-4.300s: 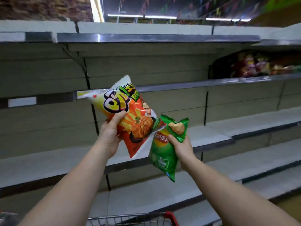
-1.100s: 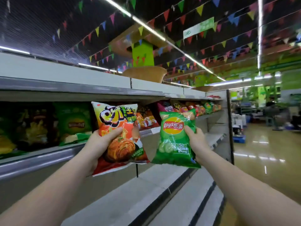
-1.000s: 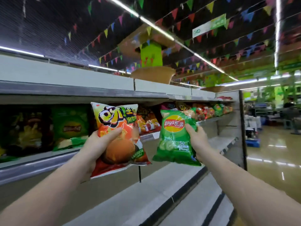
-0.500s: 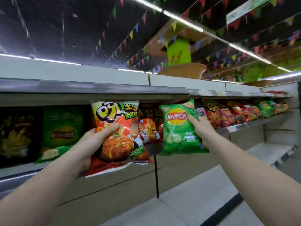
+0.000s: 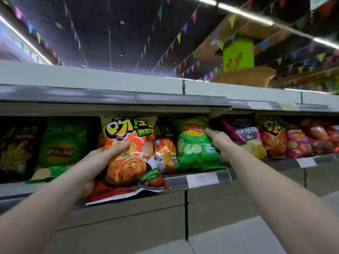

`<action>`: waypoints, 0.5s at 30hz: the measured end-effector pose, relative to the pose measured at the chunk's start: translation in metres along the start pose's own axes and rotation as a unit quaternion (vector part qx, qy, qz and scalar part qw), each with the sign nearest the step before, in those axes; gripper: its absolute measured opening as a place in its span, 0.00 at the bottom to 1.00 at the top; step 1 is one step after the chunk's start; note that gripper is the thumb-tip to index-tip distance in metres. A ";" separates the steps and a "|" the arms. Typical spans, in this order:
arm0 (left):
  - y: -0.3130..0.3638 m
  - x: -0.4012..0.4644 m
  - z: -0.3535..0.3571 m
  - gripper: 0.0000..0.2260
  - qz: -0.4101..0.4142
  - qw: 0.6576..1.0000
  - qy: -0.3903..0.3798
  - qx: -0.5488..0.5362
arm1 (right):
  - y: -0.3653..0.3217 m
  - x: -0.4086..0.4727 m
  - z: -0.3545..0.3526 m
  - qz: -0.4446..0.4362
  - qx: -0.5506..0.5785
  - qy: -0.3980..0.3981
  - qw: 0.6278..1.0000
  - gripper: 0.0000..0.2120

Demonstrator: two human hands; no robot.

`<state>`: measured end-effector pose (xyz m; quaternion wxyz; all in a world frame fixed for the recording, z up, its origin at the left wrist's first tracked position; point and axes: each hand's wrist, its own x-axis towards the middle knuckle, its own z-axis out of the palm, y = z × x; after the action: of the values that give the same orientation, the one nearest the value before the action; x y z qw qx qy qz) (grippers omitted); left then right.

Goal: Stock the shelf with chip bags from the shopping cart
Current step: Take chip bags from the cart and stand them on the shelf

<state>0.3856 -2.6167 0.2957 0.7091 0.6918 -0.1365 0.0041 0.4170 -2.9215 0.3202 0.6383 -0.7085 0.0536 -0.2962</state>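
Two hands hold bags: left hand [image 5: 95,162] orange bag [image 5: 128,154], right hand [image 5: 222,143] green bag [image 5: 196,147].

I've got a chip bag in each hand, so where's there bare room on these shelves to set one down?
The stocked shelf is crowded: bags stand edge to edge along it, and the green bag is going in between an orange bag and a purple one. The bare room is the lower shelf, below the right arm.

Two bare forearms reach forward and upward from the bottom corners. The left hand [image 5: 95,162] grips an orange chip bag [image 5: 128,158], thumb across its front. The right hand [image 5: 222,142], higher and further forward, pinches a green chip bag [image 5: 194,149] by its right edge.
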 end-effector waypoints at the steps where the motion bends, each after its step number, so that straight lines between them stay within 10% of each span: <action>1: -0.001 0.001 0.003 0.43 -0.001 1.000 0.005 0.000 | 0.003 0.008 0.000 -0.010 -0.019 0.011 1.000 0.19; 7: 0.000 -0.001 0.012 0.52 0.003 1.000 0.024 0.020 | 0.013 0.031 0.009 -0.083 -0.100 0.046 0.990 0.08; 15: 0.005 -0.007 0.017 0.48 0.002 0.999 0.040 0.025 | 0.028 0.017 0.003 -0.131 -0.242 0.026 0.961 0.25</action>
<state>0.3749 -2.6322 0.2990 0.6962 0.7085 -0.1093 0.0369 0.4410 -2.9320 0.2999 0.4017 -0.8348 0.0466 -0.3735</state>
